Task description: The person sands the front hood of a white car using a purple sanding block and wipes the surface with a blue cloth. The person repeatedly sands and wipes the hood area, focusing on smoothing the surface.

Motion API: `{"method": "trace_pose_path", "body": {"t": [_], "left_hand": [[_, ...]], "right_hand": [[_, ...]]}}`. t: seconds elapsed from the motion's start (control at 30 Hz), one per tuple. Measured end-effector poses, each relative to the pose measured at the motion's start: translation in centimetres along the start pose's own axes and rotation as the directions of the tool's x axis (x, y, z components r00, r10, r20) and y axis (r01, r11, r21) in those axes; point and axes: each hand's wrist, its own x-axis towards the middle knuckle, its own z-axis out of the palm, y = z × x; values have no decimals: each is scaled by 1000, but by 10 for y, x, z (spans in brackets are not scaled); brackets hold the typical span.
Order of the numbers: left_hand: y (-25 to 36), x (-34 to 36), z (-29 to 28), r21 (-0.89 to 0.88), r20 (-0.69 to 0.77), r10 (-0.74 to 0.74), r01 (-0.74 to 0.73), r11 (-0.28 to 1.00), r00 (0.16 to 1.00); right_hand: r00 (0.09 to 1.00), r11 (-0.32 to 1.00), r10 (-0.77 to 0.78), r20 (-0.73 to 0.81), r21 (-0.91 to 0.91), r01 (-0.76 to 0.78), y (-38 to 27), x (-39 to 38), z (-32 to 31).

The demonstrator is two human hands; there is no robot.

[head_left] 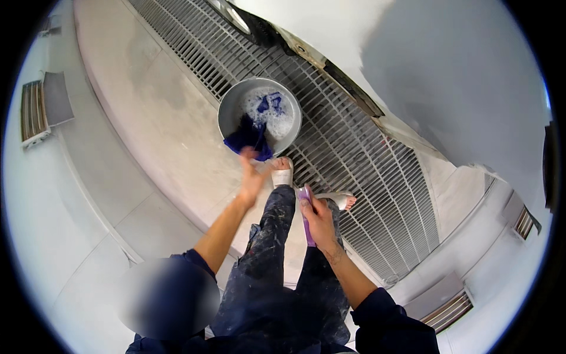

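Note:
A grey round bucket (231, 109) with foamy water stands ahead of my feet, partly over the floor grating. A dark blue cloth (246, 137) hangs over its near rim, and more blue cloth (270, 103) shows through the suds. My left hand (253, 180) is just short of the draped cloth, its fingers apart and smeared by motion, with nothing seen in it. Lower and to the right, my right hand (319, 223) is closed around a long flat purple block (309, 233), held upright along my leg. The block's exact kind cannot be made out.
A metal floor grating (377, 194) runs diagonally beneath my feet. Along its far right side stands a vehicle with a white and grey body (448, 76) and a wheel (239, 20). Pale walls with slatted light panels (34, 112) curve around the sides.

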Motion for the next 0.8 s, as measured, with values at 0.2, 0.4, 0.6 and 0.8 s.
{"method": "trace_pose_path", "body": {"t": [0.2, 0.4, 0.6, 0.8], "left_hand": [[-97, 86, -27, 136, -447, -17, 87, 987, 894], [-85, 90, -23, 16, -464, -80, 99, 995, 882], [65, 155, -33, -184, -331, 160, -230, 956, 930], [-40, 276, -14, 781, -70, 33, 34, 623, 997]], "right_hand": [[992, 992, 129, -15, -15, -129, 87, 24, -7], [904, 860, 414, 108, 280, -427, 124, 2, -33], [850, 802, 520, 82, 295, -519, 127, -39, -51], [767, 736, 640, 54, 244, -631, 146, -24, -56]]}}
